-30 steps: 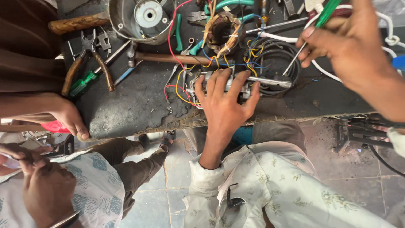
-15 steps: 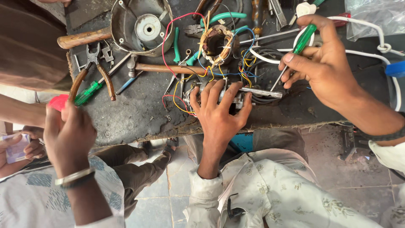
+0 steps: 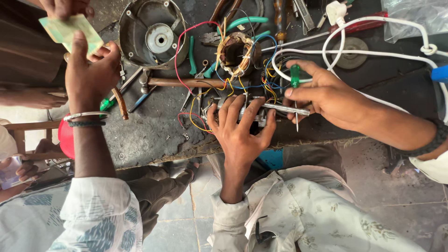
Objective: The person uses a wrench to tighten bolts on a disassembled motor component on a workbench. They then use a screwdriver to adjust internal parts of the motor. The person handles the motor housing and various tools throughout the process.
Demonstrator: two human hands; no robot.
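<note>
The left hand (image 3: 240, 135) is laid flat at the middle of the worktop (image 3: 149, 135), its fingers (image 3: 228, 109) spread and released, pressed on a small metal part (image 3: 259, 117) rather than closed around it. Coloured wires (image 3: 219, 91) are seen running out from under this hand toward 12 o'clock, up to a copper coil (image 3: 233, 51).

The right hand (image 3: 326, 95) is brought in from 3 o'clock, just beside the left hand. Its fingers are clenched on a screwdriver (image 3: 295, 77) with a green handle; the thin blade is pointed toward 6 o'clock and is crossed over a metal rod (image 3: 285, 109), which lies between the two hands. Whether the tip is touching anything cannot be told.

A white cable (image 3: 373, 21) is looped around the right hand from 12 to 3 o'clock. At 11 o'clock from the left hand a round grey motor housing (image 3: 151, 32) is set, and a hammer (image 3: 186, 82) with a wooden handle is laid between it and the wires. Pliers (image 3: 242, 21) with green grips lie at 12 o'clock.

At 9 o'clock, well apart from the part, another person's hand (image 3: 91, 74) with a bangle (image 3: 86, 115) on the wrist is raised over the worktop edge, and a pale green paper slip (image 3: 70, 28) is held above it.
</note>
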